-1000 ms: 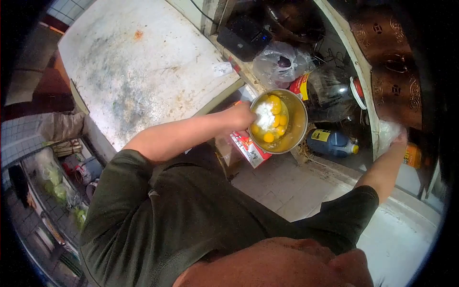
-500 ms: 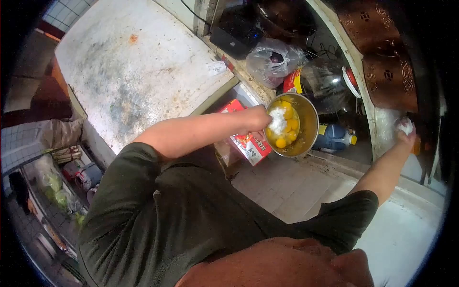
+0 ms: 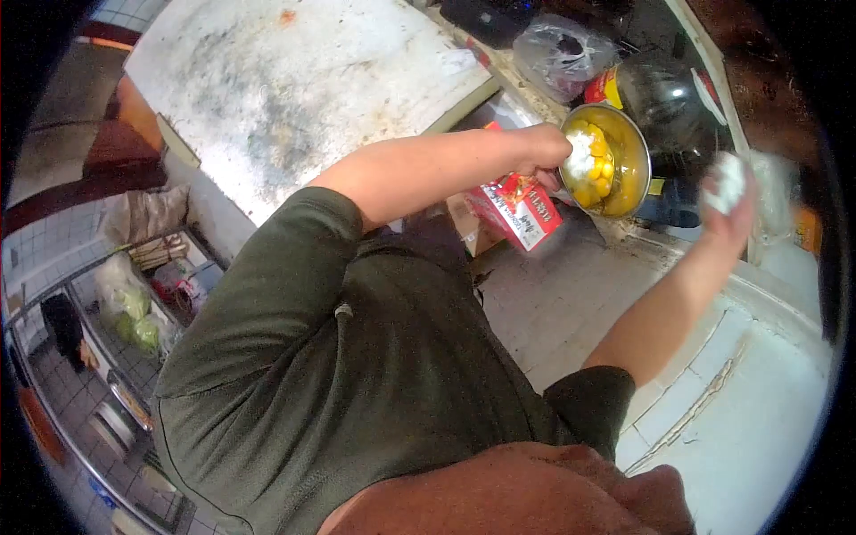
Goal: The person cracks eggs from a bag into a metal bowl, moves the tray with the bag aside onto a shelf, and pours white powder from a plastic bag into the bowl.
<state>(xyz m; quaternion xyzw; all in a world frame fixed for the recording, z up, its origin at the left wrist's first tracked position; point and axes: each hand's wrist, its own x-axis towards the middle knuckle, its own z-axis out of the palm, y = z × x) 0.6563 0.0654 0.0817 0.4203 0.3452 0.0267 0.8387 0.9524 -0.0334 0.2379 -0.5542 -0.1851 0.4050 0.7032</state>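
My left hand (image 3: 542, 150) is closed on the near rim of a metal bowl (image 3: 633, 165), which is tipped toward me. Inside the bowl lie several egg yolks (image 3: 599, 185) in clear egg white, with a heap of white powder (image 3: 580, 159) on one side. To the right of the bowl, my right hand (image 3: 733, 209) is closed around a white bundle (image 3: 726, 183), smeared by motion, so its kind is unclear. A red and white carton (image 3: 522, 218) sits just below my left hand and forearm.
A stained white tabletop (image 3: 294, 98) spreads at upper left. Behind the bowl are a clear plastic bag (image 3: 566, 58) and a large dark jar (image 3: 664, 89). Another plastic bag (image 3: 774, 192) lies right of my right hand. A rack (image 3: 116, 392) with vegetables stands at left.
My right hand has moved left and up toward the bowl, bringing the white bundle. My left hand keeps its hold on the bowl. The whole view has shifted.
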